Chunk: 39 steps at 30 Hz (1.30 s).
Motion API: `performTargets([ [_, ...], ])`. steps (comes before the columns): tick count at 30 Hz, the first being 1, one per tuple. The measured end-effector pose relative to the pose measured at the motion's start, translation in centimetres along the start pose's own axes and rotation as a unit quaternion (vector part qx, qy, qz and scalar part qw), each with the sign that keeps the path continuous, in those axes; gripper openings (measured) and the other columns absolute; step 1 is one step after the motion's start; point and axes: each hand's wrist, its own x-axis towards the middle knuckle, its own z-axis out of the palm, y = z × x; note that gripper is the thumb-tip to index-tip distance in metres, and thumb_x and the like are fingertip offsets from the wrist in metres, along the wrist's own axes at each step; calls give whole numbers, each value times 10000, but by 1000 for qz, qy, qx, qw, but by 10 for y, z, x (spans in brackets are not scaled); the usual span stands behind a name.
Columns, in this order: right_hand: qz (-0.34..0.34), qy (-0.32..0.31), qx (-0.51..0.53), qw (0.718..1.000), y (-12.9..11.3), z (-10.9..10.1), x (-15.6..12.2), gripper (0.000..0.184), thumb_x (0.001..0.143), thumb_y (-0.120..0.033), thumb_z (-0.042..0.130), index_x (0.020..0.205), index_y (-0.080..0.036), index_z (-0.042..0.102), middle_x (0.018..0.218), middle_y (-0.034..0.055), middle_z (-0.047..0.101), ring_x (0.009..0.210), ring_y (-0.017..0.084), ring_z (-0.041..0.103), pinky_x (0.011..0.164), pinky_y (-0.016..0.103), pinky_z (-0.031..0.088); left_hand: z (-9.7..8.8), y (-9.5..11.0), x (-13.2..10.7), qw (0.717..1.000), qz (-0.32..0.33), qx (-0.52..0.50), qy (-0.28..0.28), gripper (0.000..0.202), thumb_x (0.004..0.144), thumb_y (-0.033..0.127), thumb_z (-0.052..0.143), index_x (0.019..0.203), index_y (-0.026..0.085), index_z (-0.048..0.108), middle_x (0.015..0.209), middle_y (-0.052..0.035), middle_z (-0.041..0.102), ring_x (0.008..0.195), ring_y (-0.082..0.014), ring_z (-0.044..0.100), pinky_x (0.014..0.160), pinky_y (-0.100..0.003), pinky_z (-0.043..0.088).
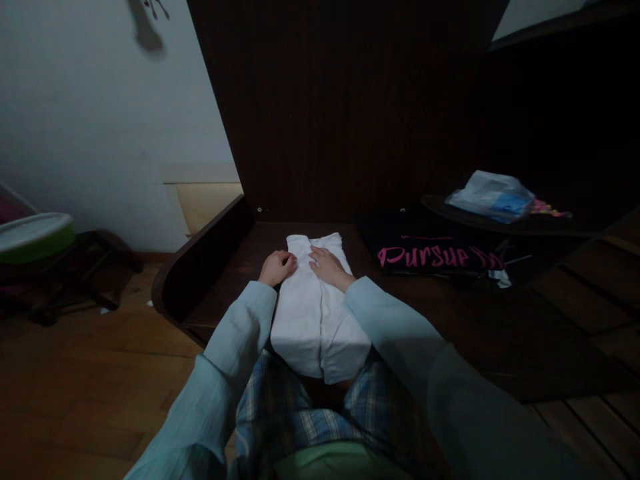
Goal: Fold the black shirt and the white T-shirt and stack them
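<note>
A white cloth garment (310,320) lies folded lengthwise on the dark wooden surface in front of me, with two folded sides meeting along a seam down its middle. Its near end hangs toward my lap. On the garment's left edge, near the far end, my left hand (277,268) has its fingers curled and close together against the fabric. My right hand (330,267) rests palm down on the right half of the cloth, fingers stretched out and slightly apart. Both far corners of the garment show beyond my hands.
A dark wooden back panel (350,113) rises behind the surface, and a curved side board (200,257) bounds it at left. To the right lies a black cloth with pink lettering (415,257). A plastic packet (493,195) sits on a small shelf. A green-rimmed tub (37,240) stands far left.
</note>
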Motion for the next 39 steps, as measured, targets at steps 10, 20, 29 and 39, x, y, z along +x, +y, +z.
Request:
performTargets([
  [10, -61, -57, 32, 996, -12, -13, -31, 345, 859, -181, 392, 1161, -218, 556, 1279, 25, 504, 1204, 181, 399, 1010, 372, 292, 4, -11, 2, 1000, -9, 28, 1, 327, 826, 226, 389, 1092, 205, 577, 1131, -42, 605, 1061, -181, 513, 944, -312, 389],
  [20, -69, -55, 45, 995, -10, -11, -34, 343, 845, -172, 406, 1146, -181, 571, 1261, 38, 522, 1199, 205, 402, 1008, 388, 298, 9, -7, 4, 994, -70, 62, -64, 398, 829, 290, 402, 1214, 226, 477, 1339, -51, 440, 1262, -255, 330, 1014, -485, 262],
  [29, 67, 3, 240, 968, 5, -16, -19, 302, 768, -119, 461, 1019, -173, 620, 1103, 64, 618, 1046, 158, 546, 920, 318, 415, -2, 24, -9, 990, 52, -131, 7, 317, 789, 171, 372, 975, 174, 629, 1016, -36, 661, 963, -152, 584, 884, -273, 427],
  [39, 228, 4, 188, 955, 17, -19, 7, 153, 756, -178, 494, 752, -153, 645, 787, 53, 652, 729, 164, 617, 639, 268, 509, 5, 63, -7, 989, 106, 15, -104, 267, 790, 166, 400, 896, 192, 644, 926, -44, 660, 890, -178, 586, 818, -276, 443],
])
